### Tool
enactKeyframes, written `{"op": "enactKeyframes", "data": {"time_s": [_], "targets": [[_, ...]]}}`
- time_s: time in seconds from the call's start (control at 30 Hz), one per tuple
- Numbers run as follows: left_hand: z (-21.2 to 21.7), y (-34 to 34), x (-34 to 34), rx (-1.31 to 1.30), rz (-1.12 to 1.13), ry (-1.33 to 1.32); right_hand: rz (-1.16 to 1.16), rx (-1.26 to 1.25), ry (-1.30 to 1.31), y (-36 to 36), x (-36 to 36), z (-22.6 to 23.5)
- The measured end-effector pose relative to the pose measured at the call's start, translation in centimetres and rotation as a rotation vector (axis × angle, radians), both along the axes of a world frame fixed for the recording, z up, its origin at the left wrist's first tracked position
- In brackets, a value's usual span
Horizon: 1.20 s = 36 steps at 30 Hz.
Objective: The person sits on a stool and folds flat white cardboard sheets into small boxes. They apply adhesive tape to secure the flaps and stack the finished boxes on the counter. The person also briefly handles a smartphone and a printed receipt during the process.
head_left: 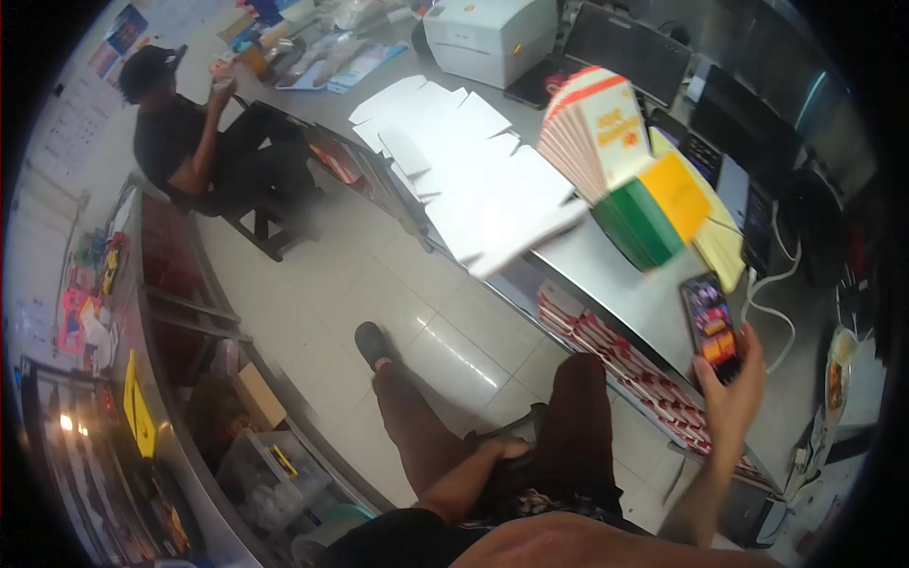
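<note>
My right hand [737, 383] is closed around a smartphone [710, 327] with a lit, colourful screen. It holds the phone upright at the near right end of the metal counter [639, 295]. Low between my thighs rests my left hand [509, 449], close to a dark edge that looks like a seat; its fingers are too small and hidden to read. Beyond the phone stand a green and yellow box [649, 222] and a fanned stack of printed paper cartons [589, 133]. Flat white cardboard blanks [483, 185] lie to their left, overhanging the counter's edge.
A white label printer [490, 40] and dark monitors [625, 52] line the counter's back. Red and white boxes [606, 346] fill the shelf below. Another person [204, 142] sits at far left. A shelf unit with a clear plastic bin [275, 478] stands to my left; a white cable [788, 331] hangs at right.
</note>
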State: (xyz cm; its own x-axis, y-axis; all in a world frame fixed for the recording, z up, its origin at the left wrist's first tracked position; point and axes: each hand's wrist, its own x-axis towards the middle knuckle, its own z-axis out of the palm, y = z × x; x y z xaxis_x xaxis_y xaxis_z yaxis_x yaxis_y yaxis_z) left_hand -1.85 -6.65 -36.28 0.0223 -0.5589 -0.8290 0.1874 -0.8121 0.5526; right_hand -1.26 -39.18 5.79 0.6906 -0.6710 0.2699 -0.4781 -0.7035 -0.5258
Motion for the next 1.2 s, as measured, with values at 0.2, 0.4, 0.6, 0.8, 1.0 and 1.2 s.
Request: {"op": "enactKeyframes", "data": {"time_s": [0.2,0.4,0.6,0.8,1.0,1.2], "targets": [[-2.2,-0.4,-3.1,-0.124,-0.171,0.112,-0.076,0.062,-0.003,-1.7,1.2,-1.0],[-3.6,3.5,-0.7,-0.175,-0.229,-0.180,-0.248,0.189,0.105,1.0,3.9,-0.2],[2.0,10.8,20.6,0.073,-0.232,-0.190,-0.310,0.146,0.127,2.4,5.9,-0.4],[0.7,12.7,30.6,-0.049,-0.370,-0.367,-0.433,0.054,0.059,2.8,5.6,-1.7],[14.7,11.7,39.7,-0.238,-0.667,-0.349,-0.636,-0.131,0.088,5.8,9.9,-0.5],[3.9,13.6,38.5,-0.596,-1.021,-0.442,-0.769,-0.136,0.011,8.7,10.9,0.2]]}}
